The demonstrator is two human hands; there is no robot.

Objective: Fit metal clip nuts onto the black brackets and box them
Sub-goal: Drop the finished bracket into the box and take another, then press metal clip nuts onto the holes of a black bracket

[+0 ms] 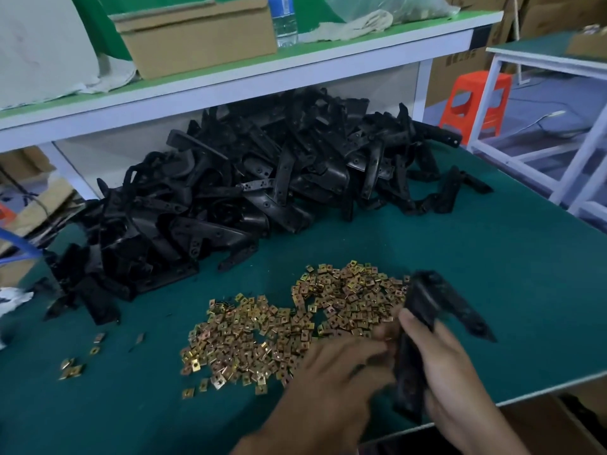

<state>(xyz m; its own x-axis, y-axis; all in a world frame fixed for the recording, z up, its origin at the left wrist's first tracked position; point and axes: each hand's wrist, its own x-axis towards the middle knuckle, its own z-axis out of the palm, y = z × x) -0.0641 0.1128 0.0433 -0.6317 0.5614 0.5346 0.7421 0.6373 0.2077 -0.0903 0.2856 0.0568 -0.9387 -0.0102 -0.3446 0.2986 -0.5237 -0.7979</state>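
Note:
My right hand (440, 366) grips a black bracket (427, 303) above the near right part of the green table (492, 257). My left hand (335, 372) is beside it, its fingertips at the bracket's lower arm; motion blur hides whether they pinch a clip nut. A wide scatter of gold metal clip nuts (279, 326) lies on the table in front of my hands. Behind it a big heap of black brackets (246, 178) fills the back of the table.
A few stray clip nuts (74, 369) lie at the near left. A shelf above the heap carries a cardboard box (197, 37), a water bottle (284, 21) and cloth. An orange stool (473, 100) and a white frame (542, 159) stand right of the table.

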